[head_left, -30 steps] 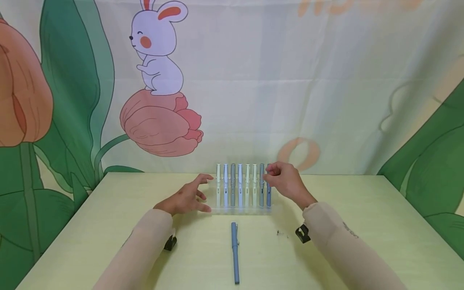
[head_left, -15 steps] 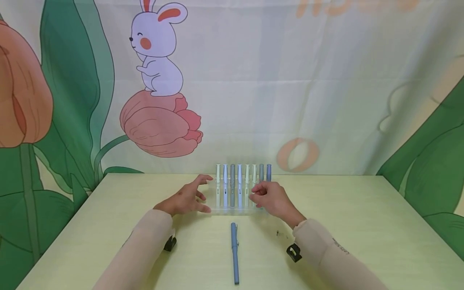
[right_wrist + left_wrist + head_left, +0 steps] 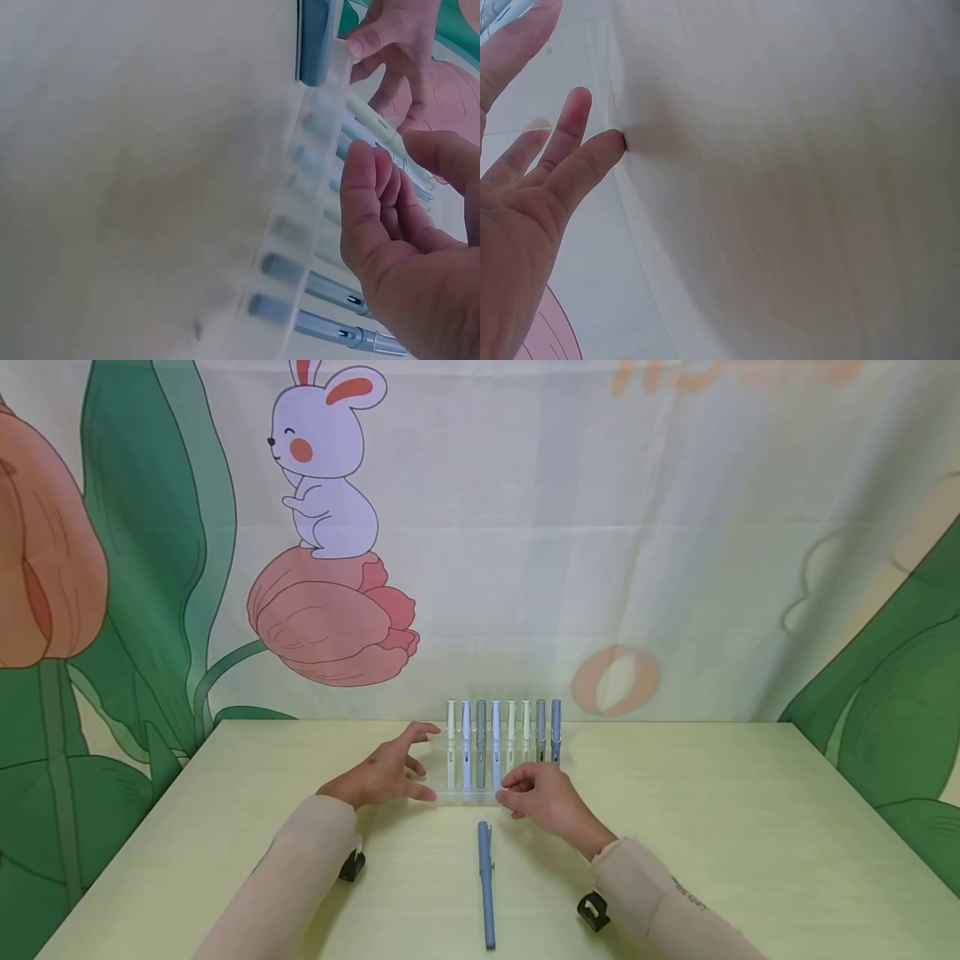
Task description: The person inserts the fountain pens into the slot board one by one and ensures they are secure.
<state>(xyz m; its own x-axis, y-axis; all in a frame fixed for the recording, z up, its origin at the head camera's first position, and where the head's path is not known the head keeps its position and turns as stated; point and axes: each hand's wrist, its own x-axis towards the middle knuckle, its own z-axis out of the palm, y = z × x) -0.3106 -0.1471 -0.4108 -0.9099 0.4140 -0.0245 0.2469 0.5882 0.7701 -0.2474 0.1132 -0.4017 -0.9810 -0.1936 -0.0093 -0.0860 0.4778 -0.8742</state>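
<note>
A clear pen stand (image 3: 468, 797) holds a row of several capped pens (image 3: 481, 752), upright side by side in white, pale blue, grey and dark blue. My left hand (image 3: 384, 770) is at the stand's left end, fingers spread and fairly straight, thumb touching its front corner. My right hand (image 3: 547, 797) hovers in front of the stand's right half with nothing in it, thumb apart from the loosely bent fingers (image 3: 361, 195). It hides the lower parts of the right-hand pens. A blue-grey capped pen (image 3: 487, 885) lies on the table before the stand.
The pale wooden table (image 3: 712, 827) reaches back to a printed curtain (image 3: 510, 527) with a rabbit and tulips. Black wrist camera mounts (image 3: 593, 911) hang below both sleeves. A small dark speck (image 3: 198, 330) lies on the table near the stand's right end.
My right hand has left the top of the rightmost pen and moved down, left and toward me, in front of the stand. My left hand, the stand and the lying pen have stayed put.
</note>
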